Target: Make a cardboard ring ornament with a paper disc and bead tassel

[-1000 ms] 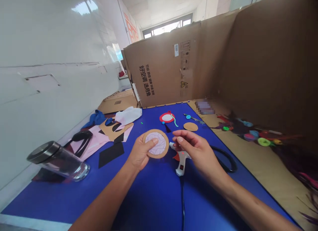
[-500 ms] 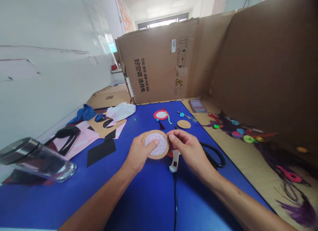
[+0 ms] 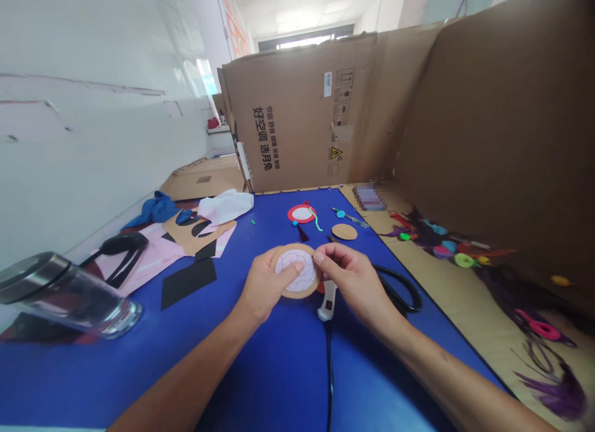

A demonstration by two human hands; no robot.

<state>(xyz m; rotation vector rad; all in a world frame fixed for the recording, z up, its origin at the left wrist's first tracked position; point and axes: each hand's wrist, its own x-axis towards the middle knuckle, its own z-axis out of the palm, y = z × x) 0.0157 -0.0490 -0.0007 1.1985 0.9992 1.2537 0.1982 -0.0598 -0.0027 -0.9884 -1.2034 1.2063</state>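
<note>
A round cardboard disc (image 3: 296, 290) carries a white paper circle (image 3: 288, 262) with thin purple lines drawn over it. My left hand (image 3: 266, 284) grips the disc from the left, thumb pressed on the paper, the other fingers behind it. At the disc's right edge, my right hand (image 3: 351, 272) pinches the rim between thumb and index finger. Below that hand lies a white glue gun (image 3: 327, 302) with a red switch; its front is partly hidden, and a black cord runs from it toward me.
Ahead lie a red-rimmed disc (image 3: 292, 214) and a plain cardboard disc (image 3: 344, 232). On the left are a glass bottle (image 3: 88, 302), black paper (image 3: 188, 283) and a white cloth (image 3: 226, 207). Pink scissors (image 3: 542, 325) and purple tassels (image 3: 564, 392) lie right. Cardboard walls (image 3: 302, 122) stand behind.
The disc has shifted slightly to the right in my left hand's grip. My right hand stays at its edge. The view has tilted a little.
</note>
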